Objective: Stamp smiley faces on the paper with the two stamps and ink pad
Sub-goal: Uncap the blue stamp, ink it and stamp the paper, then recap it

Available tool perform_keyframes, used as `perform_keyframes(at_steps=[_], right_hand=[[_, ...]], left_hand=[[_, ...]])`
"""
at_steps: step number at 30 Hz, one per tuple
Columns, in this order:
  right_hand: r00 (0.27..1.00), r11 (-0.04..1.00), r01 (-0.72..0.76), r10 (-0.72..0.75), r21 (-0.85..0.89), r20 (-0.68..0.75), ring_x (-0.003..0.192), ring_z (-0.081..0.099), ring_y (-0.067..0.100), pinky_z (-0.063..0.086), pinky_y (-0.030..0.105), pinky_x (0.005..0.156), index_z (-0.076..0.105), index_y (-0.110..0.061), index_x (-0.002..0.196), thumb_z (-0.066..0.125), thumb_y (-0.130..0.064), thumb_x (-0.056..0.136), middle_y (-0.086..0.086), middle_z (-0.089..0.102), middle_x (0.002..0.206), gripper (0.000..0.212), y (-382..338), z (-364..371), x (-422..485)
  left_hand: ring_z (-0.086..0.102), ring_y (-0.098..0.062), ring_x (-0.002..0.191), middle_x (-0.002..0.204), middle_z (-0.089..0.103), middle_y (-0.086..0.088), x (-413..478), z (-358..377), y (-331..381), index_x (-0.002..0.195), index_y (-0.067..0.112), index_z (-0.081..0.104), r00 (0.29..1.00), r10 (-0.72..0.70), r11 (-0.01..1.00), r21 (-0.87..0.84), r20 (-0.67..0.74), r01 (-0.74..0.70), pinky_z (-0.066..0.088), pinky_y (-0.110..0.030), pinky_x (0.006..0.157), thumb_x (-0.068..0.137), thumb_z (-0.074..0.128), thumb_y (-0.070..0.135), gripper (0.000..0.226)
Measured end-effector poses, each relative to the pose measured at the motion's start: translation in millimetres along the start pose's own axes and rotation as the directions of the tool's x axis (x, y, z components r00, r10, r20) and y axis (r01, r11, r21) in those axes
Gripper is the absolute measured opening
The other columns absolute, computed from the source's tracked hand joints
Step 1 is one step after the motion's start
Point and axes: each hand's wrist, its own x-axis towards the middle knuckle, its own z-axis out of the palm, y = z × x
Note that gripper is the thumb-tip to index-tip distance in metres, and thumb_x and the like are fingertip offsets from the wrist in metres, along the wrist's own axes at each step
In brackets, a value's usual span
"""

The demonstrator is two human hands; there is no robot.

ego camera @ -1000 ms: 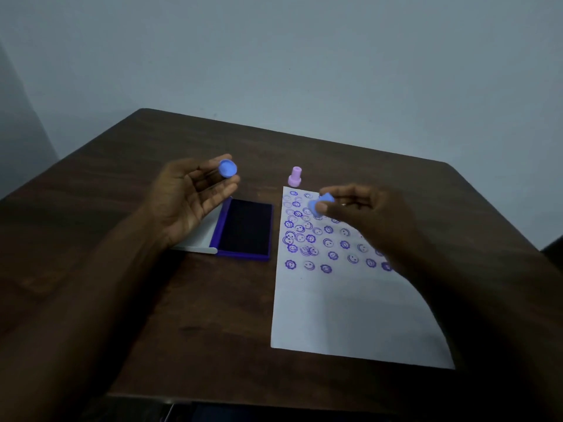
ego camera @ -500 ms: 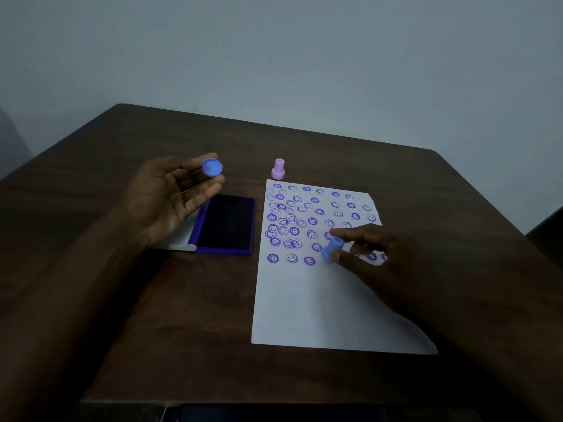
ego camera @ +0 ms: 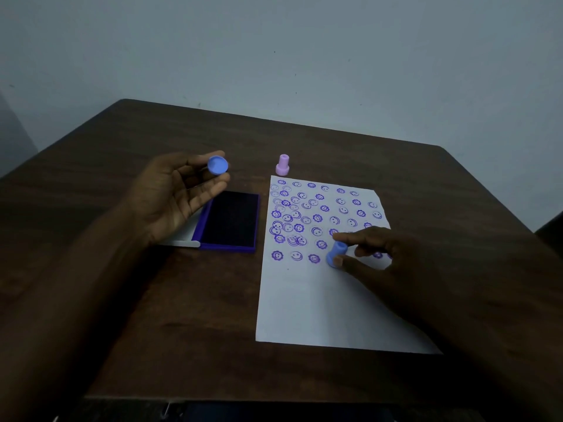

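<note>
A white sheet of paper (ego camera: 316,303) lies on the dark wooden table (ego camera: 182,330), its upper half covered with purple smiley prints. My right hand (ego camera: 384,260) pinches a blue stamp (ego camera: 335,254) whose base presses on the paper at the end of the lowest row of prints. My left hand (ego camera: 179,196) hovers palm-up above the table, holding a round blue cap (ego camera: 218,165) at its fingertips. An open ink pad (ego camera: 231,219) with a purple frame lies left of the paper. A pink stamp (ego camera: 282,165) stands upright just beyond the paper's top left corner.
The ink pad's white lid (ego camera: 182,242) lies flat under my left wrist. A pale wall (ego camera: 304,56) rises behind the table's far edge. The lower half of the paper bears no prints.
My right hand has come down from above the paper's top and set the blue stamp onto the sheet at the lowest row. My left hand keeps holding the cap.
</note>
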Motion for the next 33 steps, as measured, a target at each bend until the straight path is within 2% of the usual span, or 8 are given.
perform_keyframes(at_steps=[7, 10, 14, 18, 23, 26, 29, 33], right_hand=[[1.000, 0.999, 0.017, -0.017, -0.047, 0.005, 0.073, 0.053, -0.002, 0.037, 0.009, 0.060, 0.067, -0.058, 0.086, 0.075, -0.050, 0.072, -0.020, 0.064, 0.072, 0.018, 2.2, 0.0, -0.5], [0.999, 0.997, 0.033, -0.030, -0.071, 0.031, 0.073, 0.052, -0.011, 0.036, 0.002, 0.063, 0.066, -0.056, 0.085, 0.078, -0.043, 0.075, -0.050, 0.057, 0.084, 0.021, 0.2, -0.2, -0.3], [0.997, 0.999, -0.015, 0.017, -0.037, 0.076, 0.061, 0.051, -0.001, 0.039, 0.017, 0.056, 0.073, -0.045, 0.089, 0.078, -0.045, 0.075, -0.051, 0.060, 0.092, 0.015, 4.7, 0.1, 4.0], [0.996, 1.000, -0.030, 0.031, -0.004, 0.080, 0.074, 0.059, -0.011, 0.040, 0.010, 0.056, 0.075, -0.043, 0.086, 0.082, -0.037, 0.075, -0.050, 0.062, 0.090, 0.014, 7.1, 0.7, 5.4], [0.994, 0.997, -0.072, 0.071, 0.009, 0.083, 0.072, 0.063, 0.000, 0.045, 0.020, 0.061, 0.074, -0.046, 0.087, 0.083, -0.039, 0.074, -0.044, 0.066, 0.092, 0.017, 9.1, 1.0, 6.1], [0.993, 0.998, -0.065, 0.065, -0.007, 0.101, 0.057, 0.057, -0.001, 0.040, 0.017, 0.052, 0.074, -0.044, 0.086, 0.082, -0.041, 0.074, -0.046, 0.065, 0.091, 0.015, 9.1, 0.5, 6.8], [0.990, 0.996, -0.091, 0.092, -0.016, 0.108, 0.069, 0.063, 0.019, 0.052, 0.034, 0.069, 0.075, -0.044, 0.088, 0.080, -0.045, 0.072, -0.047, 0.065, 0.090, 0.017, 6.6, 0.4, 7.4], [0.992, 0.996, -0.085, 0.085, -0.009, 0.098, 0.077, 0.065, 0.031, 0.052, 0.042, 0.073, 0.074, -0.045, 0.089, 0.081, -0.045, 0.072, -0.043, 0.067, 0.090, 0.019, 4.4, 1.2, 6.2]], left_hand=[[0.078, -0.015, 0.080, 0.097, 0.080, -0.009, 0.3, -0.1, -0.7, 0.108, 0.009, 0.073, 1.000, 0.008, 1.000, 0.003, 0.012, -0.008, 0.061, -0.021, 0.063, 0.097, 0.053, 0.014, 0.024], [0.078, -0.016, 0.082, 0.099, 0.080, -0.010, 1.2, 0.1, -1.9, 0.111, 0.008, 0.072, 1.000, 0.002, 1.000, 0.010, 0.016, -0.002, 0.062, -0.022, 0.064, 0.096, 0.055, 0.015, 0.024], [0.078, -0.017, 0.084, 0.101, 0.080, -0.011, 2.3, 0.4, -2.7, 0.112, 0.008, 0.072, 1.000, -0.005, 1.000, 0.009, 0.019, 0.005, 0.062, -0.022, 0.065, 0.095, 0.055, 0.015, 0.024], [0.078, -0.017, 0.086, 0.105, 0.079, -0.011, 3.2, -0.2, -3.2, 0.113, 0.008, 0.072, 1.000, -0.005, 1.000, 0.010, 0.026, 0.005, 0.062, -0.022, 0.066, 0.095, 0.056, 0.016, 0.025], [0.077, -0.017, 0.087, 0.105, 0.079, -0.011, 3.8, -0.5, -3.3, 0.113, 0.009, 0.072, 1.000, -0.008, 1.000, 0.009, 0.028, 0.008, 0.062, -0.022, 0.067, 0.095, 0.057, 0.016, 0.025], [0.077, -0.017, 0.086, 0.105, 0.079, -0.011, 3.7, 0.5, -3.1, 0.114, 0.008, 0.072, 0.999, -0.011, 1.000, 0.011, 0.031, 0.011, 0.062, -0.022, 0.066, 0.094, 0.057, 0.016, 0.026], [0.077, -0.017, 0.086, 0.105, 0.079, -0.011, 3.1, 1.2, -2.9, 0.112, 0.009, 0.073, 0.999, -0.013, 1.000, 0.008, 0.036, 0.012, 0.062, -0.022, 0.066, 0.093, 0.058, 0.016, 0.025], [0.077, -0.017, 0.087, 0.105, 0.079, -0.010, 2.7, 0.9, -2.5, 0.113, 0.008, 0.072, 0.999, -0.006, 1.000, 0.003, 0.049, 0.005, 0.062, -0.022, 0.068, 0.094, 0.056, 0.016, 0.026]])
